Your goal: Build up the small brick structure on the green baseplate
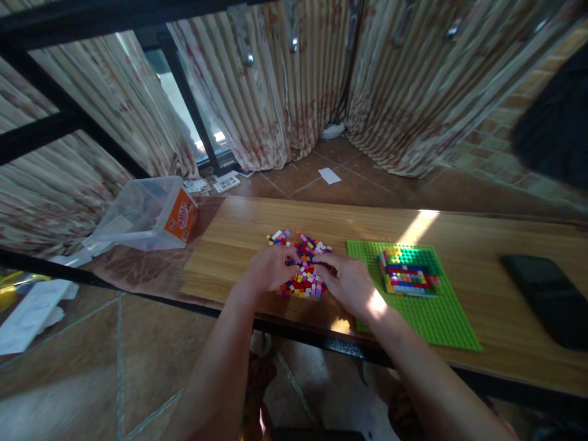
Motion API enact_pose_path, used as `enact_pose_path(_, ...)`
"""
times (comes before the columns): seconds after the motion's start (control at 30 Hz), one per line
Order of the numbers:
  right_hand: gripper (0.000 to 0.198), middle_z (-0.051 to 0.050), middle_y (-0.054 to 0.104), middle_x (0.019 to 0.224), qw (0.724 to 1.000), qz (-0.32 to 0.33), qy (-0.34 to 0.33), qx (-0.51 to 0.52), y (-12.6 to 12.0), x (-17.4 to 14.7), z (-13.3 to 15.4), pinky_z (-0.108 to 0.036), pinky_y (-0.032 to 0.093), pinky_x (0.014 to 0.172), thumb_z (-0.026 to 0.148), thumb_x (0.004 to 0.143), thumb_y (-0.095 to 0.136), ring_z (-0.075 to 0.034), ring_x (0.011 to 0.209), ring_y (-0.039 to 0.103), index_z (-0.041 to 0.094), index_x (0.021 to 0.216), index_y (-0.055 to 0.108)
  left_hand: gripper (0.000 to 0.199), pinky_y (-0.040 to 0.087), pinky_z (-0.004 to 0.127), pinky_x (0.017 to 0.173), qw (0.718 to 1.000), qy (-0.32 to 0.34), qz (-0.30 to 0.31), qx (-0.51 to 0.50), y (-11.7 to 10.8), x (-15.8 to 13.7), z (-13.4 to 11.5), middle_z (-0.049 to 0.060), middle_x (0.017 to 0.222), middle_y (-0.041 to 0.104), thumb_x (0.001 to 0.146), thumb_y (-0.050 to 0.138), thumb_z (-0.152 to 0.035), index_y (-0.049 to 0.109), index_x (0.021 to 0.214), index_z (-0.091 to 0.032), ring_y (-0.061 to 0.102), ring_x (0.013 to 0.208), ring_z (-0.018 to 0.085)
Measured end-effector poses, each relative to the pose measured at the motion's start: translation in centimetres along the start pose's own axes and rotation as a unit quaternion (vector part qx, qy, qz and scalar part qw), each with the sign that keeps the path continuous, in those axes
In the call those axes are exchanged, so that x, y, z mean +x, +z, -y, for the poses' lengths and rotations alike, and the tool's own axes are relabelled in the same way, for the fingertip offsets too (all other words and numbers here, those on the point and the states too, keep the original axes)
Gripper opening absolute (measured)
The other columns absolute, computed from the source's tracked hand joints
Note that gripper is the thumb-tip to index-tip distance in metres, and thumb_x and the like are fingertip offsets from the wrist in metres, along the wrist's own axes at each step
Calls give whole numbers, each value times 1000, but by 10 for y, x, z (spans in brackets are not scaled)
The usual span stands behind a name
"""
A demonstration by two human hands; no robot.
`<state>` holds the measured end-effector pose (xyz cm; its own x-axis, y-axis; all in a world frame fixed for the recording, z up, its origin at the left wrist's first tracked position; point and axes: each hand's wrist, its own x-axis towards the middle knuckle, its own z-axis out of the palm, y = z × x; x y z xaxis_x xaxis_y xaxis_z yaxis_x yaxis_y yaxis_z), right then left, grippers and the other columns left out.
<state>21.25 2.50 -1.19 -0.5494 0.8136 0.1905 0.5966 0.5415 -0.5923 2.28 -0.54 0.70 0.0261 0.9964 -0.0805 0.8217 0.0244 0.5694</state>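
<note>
A loose pile of small toy bricks (305, 283) in many colours lies on the wooden table. At the pile's left side is my left hand (272, 267), its fingers curled in over the bricks; whatever may be between the fingertips is too small to make out. My right hand (345, 280) reaches in from the other side, index finger stretched out and thumb a little apart, tips among the bricks. To its right, a green baseplate (413, 321) carries a low rectangular brick build (408, 278) with multicoloured walls; neither hand touches that build.
A dark phone-like slab (546, 300) lies at the table's (229, 245) right. Beyond the left end stands a clear plastic box (142, 214) with an orange label. White paper (329, 176) lies on the tiled floor, before long patterned curtains (285, 92). Dark metal bars cross the upper left.
</note>
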Motion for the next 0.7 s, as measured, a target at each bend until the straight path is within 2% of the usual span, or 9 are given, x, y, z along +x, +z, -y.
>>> enact_pose_path(0.17, 25, -4, 70, 92, 1000, 12, -19, -4, 9, 1, 2, -27, 45, 71, 26, 86, 50, -17, 78, 64, 24, 101, 69, 17, 37, 27, 58, 998, 0, -12, 55, 0, -3, -7, 2, 67, 64, 73, 55, -22, 70, 82, -21, 54, 61, 16)
enact_pose_path(0.37, 21, -4, 70, 95, 1000, 7, -4, -10, 11, 5, 5, -27, 44, 75, 26, 86, 51, -18, 84, 64, 23, 97, 69, 18, 34, 23, 55, 997, -23, -46, 59, -16, -2, 7, 0, 62, 61, 78, 51, -27, 65, 76, -17, 51, 57, 12)
enact_pose_path(0.57, 21, -3, 69, 95, 999, 19, 1, -31, 18, 14, 22, -26, 43, 77, 24, 87, 50, -16, 84, 63, 24, 95, 69, 17, 32, 23, 53, 998, -38, -23, 49, -27, -8, 20, 0, 59, 61, 77, 51, -25, 65, 74, -17, 52, 56, 12)
enact_pose_path(0.7, 24, -3, 68, 95, 995, 49, 4, -91, 23, 17, 30, -26, 42, 70, 26, 89, 46, -17, 83, 62, 26, 94, 69, 17, 33, 23, 54, 999, -36, -7, 39, -28, -11, 28, 2, 64, 65, 76, 51, -26, 66, 76, -17, 54, 59, 13)
